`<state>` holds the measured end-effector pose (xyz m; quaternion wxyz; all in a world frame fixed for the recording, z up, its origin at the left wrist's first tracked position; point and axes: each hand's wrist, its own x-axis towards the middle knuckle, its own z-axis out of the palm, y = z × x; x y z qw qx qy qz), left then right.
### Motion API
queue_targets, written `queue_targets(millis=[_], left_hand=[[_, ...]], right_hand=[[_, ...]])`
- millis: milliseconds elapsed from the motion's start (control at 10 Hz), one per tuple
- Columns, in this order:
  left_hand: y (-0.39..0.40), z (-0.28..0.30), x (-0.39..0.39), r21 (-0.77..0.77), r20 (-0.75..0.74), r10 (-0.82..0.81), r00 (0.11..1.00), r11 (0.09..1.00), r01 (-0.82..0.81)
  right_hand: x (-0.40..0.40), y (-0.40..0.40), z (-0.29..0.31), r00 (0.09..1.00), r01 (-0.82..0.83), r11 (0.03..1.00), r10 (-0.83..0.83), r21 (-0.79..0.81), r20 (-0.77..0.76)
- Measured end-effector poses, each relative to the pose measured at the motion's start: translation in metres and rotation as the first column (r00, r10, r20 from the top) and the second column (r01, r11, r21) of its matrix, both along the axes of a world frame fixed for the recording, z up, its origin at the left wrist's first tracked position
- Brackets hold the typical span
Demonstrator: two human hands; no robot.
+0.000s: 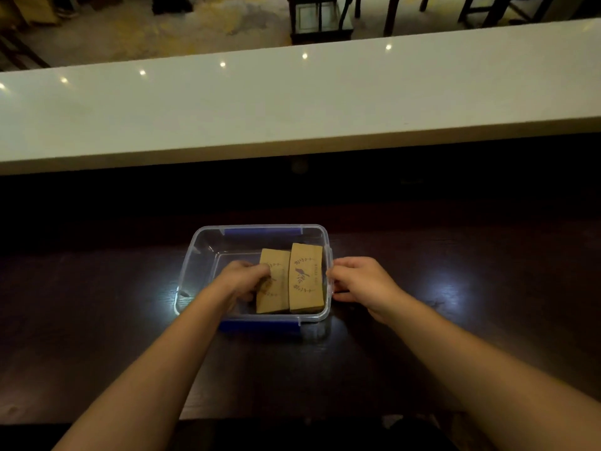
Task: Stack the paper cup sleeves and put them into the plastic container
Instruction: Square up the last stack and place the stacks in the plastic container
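Note:
A clear plastic container point(201, 252) with blue clips stands on the dark wooden table. Inside it lie two stacks of brown paper cup sleeves side by side: the right stack point(306, 278) shows a printed bird and wreath, the left stack point(276, 281) is partly covered. My left hand point(242, 279) reaches inside the container and its fingers are closed on the left stack. My right hand point(361, 281) is outside, fingers curled against the container's right wall and rim.
The dark table point(455, 320) stretches to both sides with glare spots. A raised white counter ledge point(292, 102) runs across behind the container. Dark chairs point(320, 17) stand on the floor beyond it.

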<state>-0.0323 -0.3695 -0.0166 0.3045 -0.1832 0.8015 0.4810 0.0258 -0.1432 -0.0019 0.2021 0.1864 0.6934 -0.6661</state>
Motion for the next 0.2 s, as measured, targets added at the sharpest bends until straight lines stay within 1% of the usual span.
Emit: queue_targets(millis=[100,200], left_hand=[[0.004,0.012,0.006,-0.224,-0.144,-0.087,0.986,0.973,0.053],[0.019,0.045,0.015,-0.443,-0.470,-0.225,0.853,0.897,-0.008]], right_hand=[[-0.001,0.008,0.011,0.997,0.013,0.990,-0.002,0.142,-0.077],[-0.005,0.031,0.033,0.981,0.057,0.954,0.001,0.295,-0.196]])
